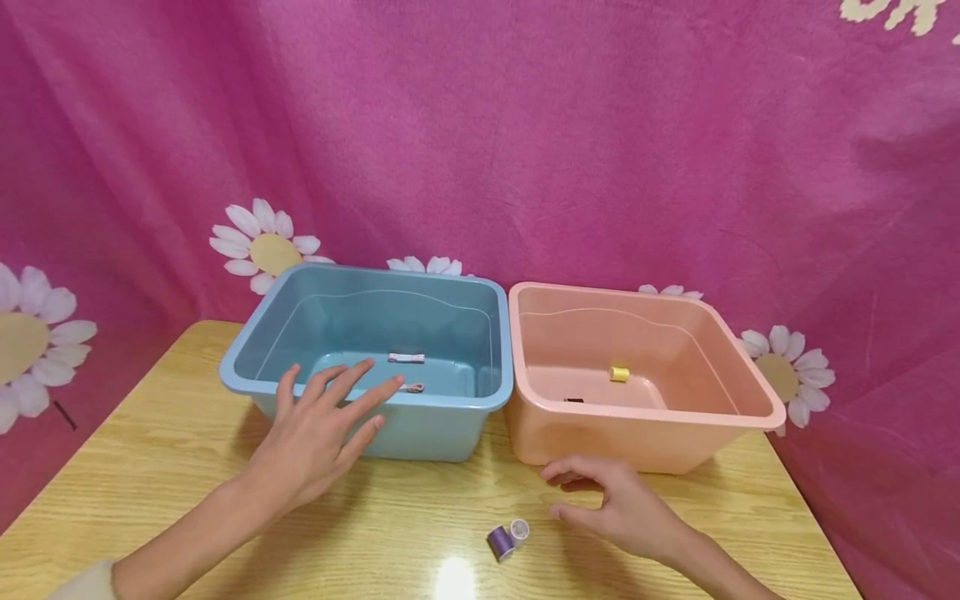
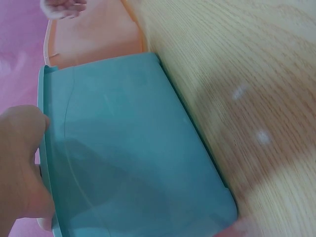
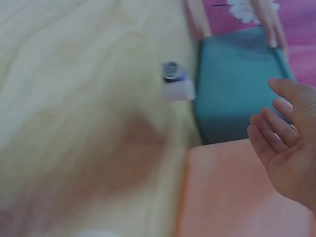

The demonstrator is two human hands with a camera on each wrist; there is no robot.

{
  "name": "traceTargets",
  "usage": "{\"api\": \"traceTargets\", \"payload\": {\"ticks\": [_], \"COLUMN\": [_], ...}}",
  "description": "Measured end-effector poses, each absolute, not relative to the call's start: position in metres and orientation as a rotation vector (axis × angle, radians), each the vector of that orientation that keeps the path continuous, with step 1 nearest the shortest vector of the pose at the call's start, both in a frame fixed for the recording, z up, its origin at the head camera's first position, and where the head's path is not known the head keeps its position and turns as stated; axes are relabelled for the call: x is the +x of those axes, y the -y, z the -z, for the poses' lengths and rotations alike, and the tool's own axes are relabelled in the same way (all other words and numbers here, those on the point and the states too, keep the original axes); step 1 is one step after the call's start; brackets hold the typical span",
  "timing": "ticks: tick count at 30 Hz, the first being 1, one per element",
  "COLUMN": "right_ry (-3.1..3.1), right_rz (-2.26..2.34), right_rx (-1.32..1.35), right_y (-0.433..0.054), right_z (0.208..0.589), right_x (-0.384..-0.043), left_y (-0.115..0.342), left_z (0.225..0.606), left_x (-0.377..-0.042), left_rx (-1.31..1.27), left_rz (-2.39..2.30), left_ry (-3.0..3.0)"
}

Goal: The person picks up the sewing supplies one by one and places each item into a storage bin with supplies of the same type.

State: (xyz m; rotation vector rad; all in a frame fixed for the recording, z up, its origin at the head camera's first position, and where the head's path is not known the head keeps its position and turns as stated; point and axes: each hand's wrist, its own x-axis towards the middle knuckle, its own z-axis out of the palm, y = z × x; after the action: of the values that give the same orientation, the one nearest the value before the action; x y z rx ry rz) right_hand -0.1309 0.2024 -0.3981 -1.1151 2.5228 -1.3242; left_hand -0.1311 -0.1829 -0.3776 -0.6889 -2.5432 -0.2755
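Note:
My left hand (image 1: 318,429) has its fingers spread over the front rim of a blue basin (image 1: 442,425); the left wrist view shows that hand (image 2: 22,163) at the rim. Inside that basin lie a small pale banded bundle (image 1: 406,357) and a small brownish item (image 1: 414,387), partly hidden by the fingers. Just in front of a pink basin (image 1: 645,437), my right hand (image 1: 618,508) hovers with loosely bent fingers and holds nothing. To its left on the table are a purple thread spool (image 1: 500,542) and a white spool (image 1: 519,531), side by side.
A yellow spool (image 1: 618,374) and a small dark item (image 1: 573,400), mostly hidden by the front rim, lie in the pink basin. Both basins stand side by side on the wooden table (image 1: 420,517). Behind them hangs a magenta curtain (image 1: 480,133) with daisies.

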Motion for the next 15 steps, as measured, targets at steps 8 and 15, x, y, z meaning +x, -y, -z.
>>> {"api": "traceTargets", "payload": {"ticks": [8, 15], "right_ry": [-2.350, -2.250], "right_rz": [1.368, 1.396], "right_rx": [-0.949, -0.941], "right_y": [-0.192, -0.188], "right_z": [0.441, 0.457], "right_x": [-0.132, -0.131], "left_y": [0.183, 0.182], "left_z": [0.377, 0.377], "left_x": [-0.132, -0.131], "left_rx": [-0.681, -0.677], "left_rz": [0.249, 0.248], "left_ry": [2.568, 2.570]}}
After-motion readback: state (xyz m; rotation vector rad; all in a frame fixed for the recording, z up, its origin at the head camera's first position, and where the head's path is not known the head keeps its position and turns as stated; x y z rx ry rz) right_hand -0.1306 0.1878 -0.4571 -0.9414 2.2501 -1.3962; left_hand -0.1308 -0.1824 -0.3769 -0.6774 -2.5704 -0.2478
